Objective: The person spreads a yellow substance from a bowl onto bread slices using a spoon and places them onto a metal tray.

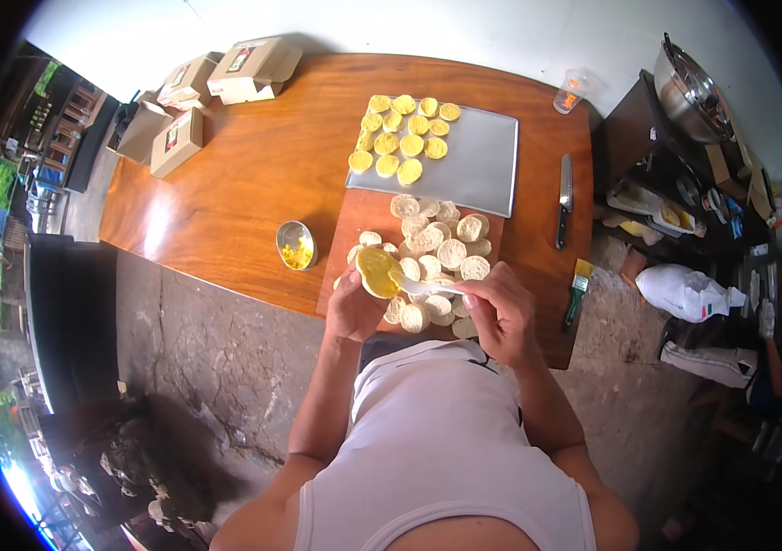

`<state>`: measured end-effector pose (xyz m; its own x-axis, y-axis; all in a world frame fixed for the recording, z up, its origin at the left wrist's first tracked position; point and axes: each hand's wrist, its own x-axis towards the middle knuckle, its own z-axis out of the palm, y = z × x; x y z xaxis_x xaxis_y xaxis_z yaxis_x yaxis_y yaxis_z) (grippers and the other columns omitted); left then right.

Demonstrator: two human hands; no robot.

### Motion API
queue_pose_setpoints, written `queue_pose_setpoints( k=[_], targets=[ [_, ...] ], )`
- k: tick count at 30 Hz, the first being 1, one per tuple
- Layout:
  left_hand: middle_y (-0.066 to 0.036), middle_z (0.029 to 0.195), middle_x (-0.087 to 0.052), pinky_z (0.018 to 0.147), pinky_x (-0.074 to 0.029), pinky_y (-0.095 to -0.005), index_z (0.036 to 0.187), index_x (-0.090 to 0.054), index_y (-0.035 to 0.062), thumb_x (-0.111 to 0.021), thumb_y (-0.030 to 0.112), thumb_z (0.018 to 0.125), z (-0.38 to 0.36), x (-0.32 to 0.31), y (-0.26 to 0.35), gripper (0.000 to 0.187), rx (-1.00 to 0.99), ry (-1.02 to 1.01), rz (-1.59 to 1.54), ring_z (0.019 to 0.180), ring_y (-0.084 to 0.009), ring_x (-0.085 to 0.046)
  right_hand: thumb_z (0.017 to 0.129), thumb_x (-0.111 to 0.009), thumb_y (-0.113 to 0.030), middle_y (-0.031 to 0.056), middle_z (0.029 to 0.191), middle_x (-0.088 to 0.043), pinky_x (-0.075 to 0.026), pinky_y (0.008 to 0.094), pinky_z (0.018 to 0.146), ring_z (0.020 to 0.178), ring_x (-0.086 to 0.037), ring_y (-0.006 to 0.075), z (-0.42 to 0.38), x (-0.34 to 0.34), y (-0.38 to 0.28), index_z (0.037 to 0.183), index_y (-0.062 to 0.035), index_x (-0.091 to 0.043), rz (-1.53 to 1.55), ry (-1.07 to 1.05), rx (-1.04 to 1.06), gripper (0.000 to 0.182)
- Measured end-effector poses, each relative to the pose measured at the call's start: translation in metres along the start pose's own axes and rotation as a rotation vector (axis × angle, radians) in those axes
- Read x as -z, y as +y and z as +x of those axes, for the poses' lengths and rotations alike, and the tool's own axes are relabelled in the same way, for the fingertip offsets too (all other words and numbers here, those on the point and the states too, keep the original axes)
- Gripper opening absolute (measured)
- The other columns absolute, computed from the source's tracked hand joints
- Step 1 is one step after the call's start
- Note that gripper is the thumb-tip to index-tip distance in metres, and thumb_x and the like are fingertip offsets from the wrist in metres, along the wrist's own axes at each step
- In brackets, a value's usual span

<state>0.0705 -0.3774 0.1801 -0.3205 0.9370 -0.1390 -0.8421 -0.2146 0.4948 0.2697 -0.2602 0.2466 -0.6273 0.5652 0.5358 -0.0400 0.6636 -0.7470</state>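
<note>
My left hand (351,306) holds a round bread slice (376,272) with a yellow spread over its face. In my right hand (503,312) is a white plastic utensil (432,287), its tip touching the spread. Below both hands, many plain bread rounds (451,253) lie heaped on a reddish-brown board (354,216). Beyond the board, a metal tray (483,156) bears several yellow-coated rounds (411,145) on its left part. A metal bowl (296,245) with yellow spread inside stands left of the board.
Cardboard boxes (253,69) sit at the table's back left. On the right are a knife (565,202), a green-handled brush (578,294) and a clear cup (570,92). A large metal pot (685,96) and a cluttered dark shelf stand beyond the wooden table (226,193).
</note>
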Motion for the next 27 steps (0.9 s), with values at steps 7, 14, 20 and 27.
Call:
queue_pose_setpoints(
  k=[7,14,20,27],
  targets=[
    [-0.012,0.130,-0.053,0.102,-0.043,-0.0408,0.135,-0.042,0.0065,-0.065,0.027,0.084,0.000,-0.005,0.005,0.059,-0.056,-0.027,0.059,0.121,-0.0240,-0.052,0.082,-0.060,0.005,0.0059,0.069,-0.053,-0.038,0.0276,0.053,0.060,-0.048,0.0167,-0.005,-0.002,0.006,0.095,-0.0023,-0.067,0.131,-0.047,-0.009,0.017],
    [-0.013,0.131,-0.052,0.102,-0.043,-0.0414,0.135,-0.042,0.0063,-0.065,0.025,0.084,0.001,-0.002,0.002,0.059,-0.029,-0.044,0.054,0.123,-0.0244,-0.051,0.086,-0.058,0.003,0.0044,0.070,-0.051,-0.040,0.0239,0.056,0.061,-0.049,0.0125,-0.006,-0.014,0.004,0.098,-0.0006,-0.067,0.142,0.058,-0.166,0.015],
    [-0.014,0.132,-0.051,0.104,-0.043,-0.0403,0.134,-0.044,0.0043,-0.065,0.024,0.084,0.000,-0.006,0.003,0.057,-0.067,-0.019,0.009,0.123,-0.0245,-0.051,0.094,-0.056,-0.008,-0.0001,0.082,-0.058,-0.041,0.0229,0.062,0.069,-0.046,0.0053,-0.021,-0.015,0.012,0.101,0.0011,-0.065,0.538,-0.032,-0.500,0.015],
    [-0.015,0.132,-0.051,0.104,-0.042,-0.0399,0.135,-0.042,0.0034,-0.065,0.029,0.082,-0.005,0.008,0.001,0.062,0.051,-0.087,-0.103,0.123,-0.0251,-0.051,0.093,-0.057,-0.008,0.0029,0.091,-0.062,-0.042,0.0217,0.065,0.074,-0.051,0.0055,-0.008,0.002,0.017,0.103,0.0000,-0.065,0.471,0.079,-0.327,0.014]
  ],
)
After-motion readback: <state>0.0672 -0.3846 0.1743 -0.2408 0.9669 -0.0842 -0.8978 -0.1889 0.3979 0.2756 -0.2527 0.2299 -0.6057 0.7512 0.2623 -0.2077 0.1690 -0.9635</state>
